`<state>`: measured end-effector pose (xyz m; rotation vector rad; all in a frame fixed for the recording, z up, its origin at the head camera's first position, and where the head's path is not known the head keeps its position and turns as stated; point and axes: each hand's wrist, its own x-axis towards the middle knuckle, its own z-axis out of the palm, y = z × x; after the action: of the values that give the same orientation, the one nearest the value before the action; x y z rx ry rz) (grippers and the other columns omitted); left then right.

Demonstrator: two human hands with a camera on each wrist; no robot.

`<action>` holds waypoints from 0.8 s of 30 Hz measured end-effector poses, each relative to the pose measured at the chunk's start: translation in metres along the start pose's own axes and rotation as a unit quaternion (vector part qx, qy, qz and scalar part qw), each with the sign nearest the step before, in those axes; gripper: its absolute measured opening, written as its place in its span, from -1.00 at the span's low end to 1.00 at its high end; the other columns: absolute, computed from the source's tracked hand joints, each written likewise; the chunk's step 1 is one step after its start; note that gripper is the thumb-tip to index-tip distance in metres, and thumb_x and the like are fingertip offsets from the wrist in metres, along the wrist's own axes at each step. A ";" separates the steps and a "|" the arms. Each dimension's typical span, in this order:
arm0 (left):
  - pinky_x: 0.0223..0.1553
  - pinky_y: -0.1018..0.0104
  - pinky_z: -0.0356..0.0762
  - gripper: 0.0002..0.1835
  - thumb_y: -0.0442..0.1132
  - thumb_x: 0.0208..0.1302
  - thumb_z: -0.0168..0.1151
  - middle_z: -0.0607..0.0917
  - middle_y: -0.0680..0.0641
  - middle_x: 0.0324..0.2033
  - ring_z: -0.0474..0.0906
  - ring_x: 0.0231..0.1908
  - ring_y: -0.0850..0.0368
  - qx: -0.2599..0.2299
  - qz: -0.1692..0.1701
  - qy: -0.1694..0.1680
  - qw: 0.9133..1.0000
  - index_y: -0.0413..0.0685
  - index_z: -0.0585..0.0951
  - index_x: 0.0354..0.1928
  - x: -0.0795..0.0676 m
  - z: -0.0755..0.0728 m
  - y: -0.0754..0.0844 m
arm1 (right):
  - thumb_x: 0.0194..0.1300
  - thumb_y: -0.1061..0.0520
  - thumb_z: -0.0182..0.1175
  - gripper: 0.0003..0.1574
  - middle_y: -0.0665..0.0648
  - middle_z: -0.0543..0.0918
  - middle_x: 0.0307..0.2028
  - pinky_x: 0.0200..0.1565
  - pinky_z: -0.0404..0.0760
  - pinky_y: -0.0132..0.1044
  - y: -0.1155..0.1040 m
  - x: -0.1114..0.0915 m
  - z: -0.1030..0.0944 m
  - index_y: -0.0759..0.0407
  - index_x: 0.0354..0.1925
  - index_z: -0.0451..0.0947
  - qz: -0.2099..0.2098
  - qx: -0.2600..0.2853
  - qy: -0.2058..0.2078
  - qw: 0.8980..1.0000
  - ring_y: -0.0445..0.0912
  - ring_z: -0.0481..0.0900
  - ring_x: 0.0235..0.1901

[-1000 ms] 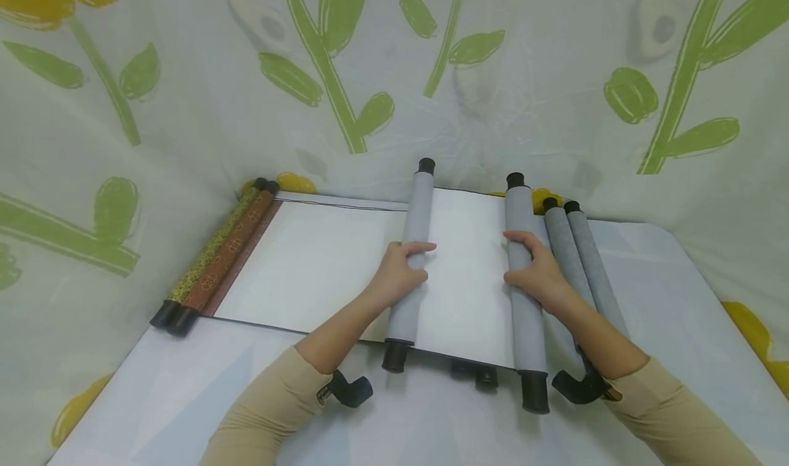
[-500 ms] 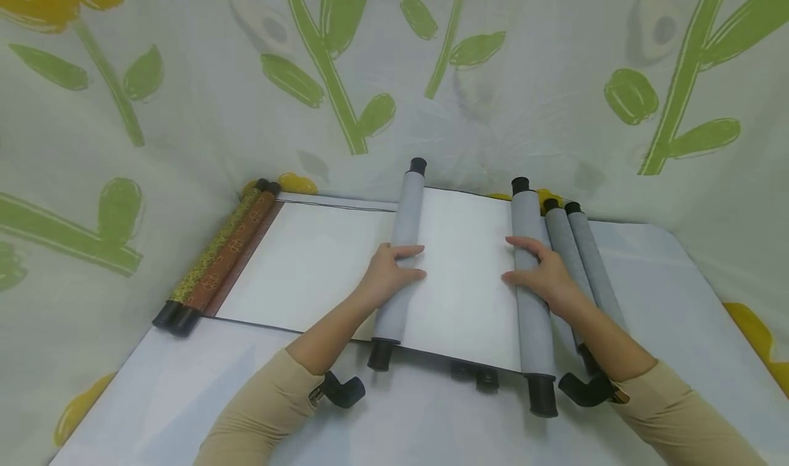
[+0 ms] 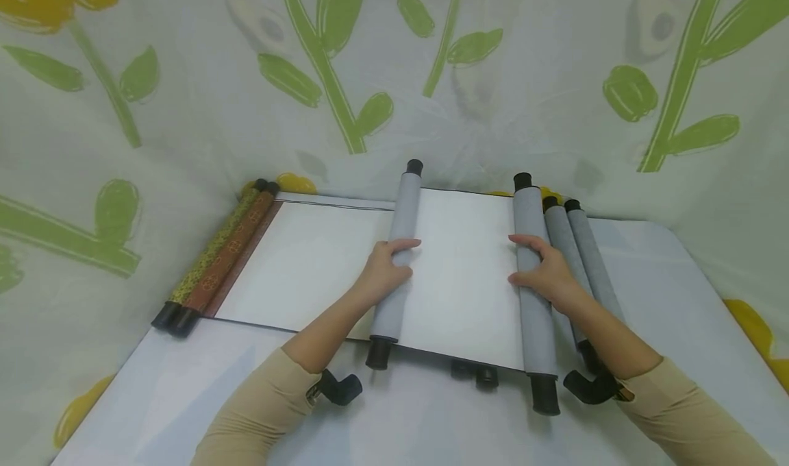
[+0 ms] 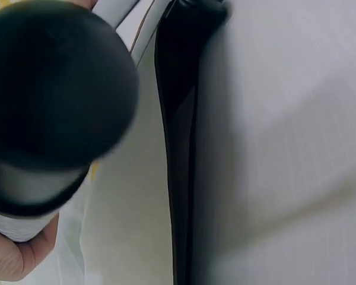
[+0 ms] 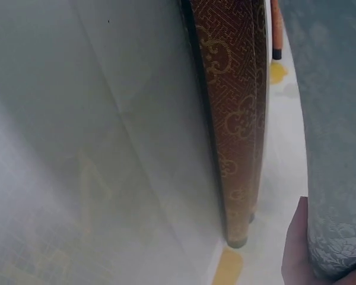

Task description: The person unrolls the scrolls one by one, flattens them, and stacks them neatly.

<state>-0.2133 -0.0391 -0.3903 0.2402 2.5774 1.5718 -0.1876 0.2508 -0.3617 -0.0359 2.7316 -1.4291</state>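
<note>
A pale grey scroll with black end knobs is partly unrolled, with white paper [image 3: 462, 274] showing between its two rolls. My left hand [image 3: 379, 271] grips the left roll [image 3: 405, 209] near its middle, thumb and fingers around it. On the other side, my right hand [image 3: 548, 277] holds the right roll [image 3: 536, 336] in the same manner. In the right wrist view this roll [image 5: 341, 136] shows a grey-blue brocade. A blurred black end knob [image 4: 53, 83] fills much of the left wrist view. Beneath lies another white sheet [image 3: 314, 260], partly covered by the scroll.
At the left lie a yellow patterned roll [image 3: 212, 250] and a brown patterned roll [image 3: 228, 257]. Two darker grey rolls [image 3: 570, 247] [image 3: 594, 260] lie to the right. Black knobs [image 3: 487, 377] stick out below the scroll. A floral cloth [image 3: 493, 123] hangs behind the table [image 3: 647, 274].
My left hand has carried its roll to the left, and my right hand has shifted its roll slightly right. The white stretch between them has widened.
</note>
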 end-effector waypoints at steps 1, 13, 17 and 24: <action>-0.20 0.14 0.41 -0.40 -0.45 0.02 0.07 0.39 -0.25 0.03 0.34 -0.05 -0.13 0.002 0.001 -0.002 1.000 0.11 0.55 0.17 0.000 0.000 -0.001 | 0.00 0.39 0.26 -0.09 0.36 0.09 0.40 0.25 0.05 0.27 0.000 0.000 0.000 0.25 0.34 0.22 0.001 0.001 -0.001 1.000 0.26 -0.01 0.36; -0.26 0.18 0.39 -0.52 -0.34 0.20 0.02 0.40 -0.21 -0.02 0.36 -0.09 -0.10 0.021 -0.013 -0.009 1.000 0.17 0.56 0.16 -0.004 -0.014 -0.005 | 0.02 0.41 0.08 -0.12 0.35 0.07 0.40 0.13 0.20 0.15 0.001 0.001 -0.003 0.21 0.36 0.19 0.005 0.000 0.005 1.000 0.21 0.08 0.24; -0.12 0.03 0.46 -0.52 -0.28 0.15 0.22 0.42 -0.21 0.03 0.38 0.03 -0.13 0.018 -0.024 -0.001 1.000 0.18 0.57 0.16 -0.003 -0.016 -0.008 | 0.07 0.33 0.23 -0.10 0.34 0.06 0.41 0.19 0.14 0.22 0.000 0.000 -0.003 0.17 0.38 0.18 0.006 -0.006 0.003 1.000 0.24 0.04 0.31; 0.02 -0.17 0.43 -0.44 -0.33 0.00 0.35 0.41 -0.22 0.13 0.34 0.17 -0.20 0.009 -0.023 0.003 1.000 0.17 0.59 0.13 -0.004 -0.021 -0.007 | 0.01 0.29 0.37 0.01 0.34 0.05 0.42 0.20 0.09 0.27 -0.002 -0.002 -0.006 0.17 0.39 0.15 0.003 -0.005 0.003 1.000 0.28 0.02 0.33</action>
<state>-0.2137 -0.0615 -0.3869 0.1777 2.5828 1.5363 -0.1861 0.2546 -0.3563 -0.0231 2.7411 -1.4159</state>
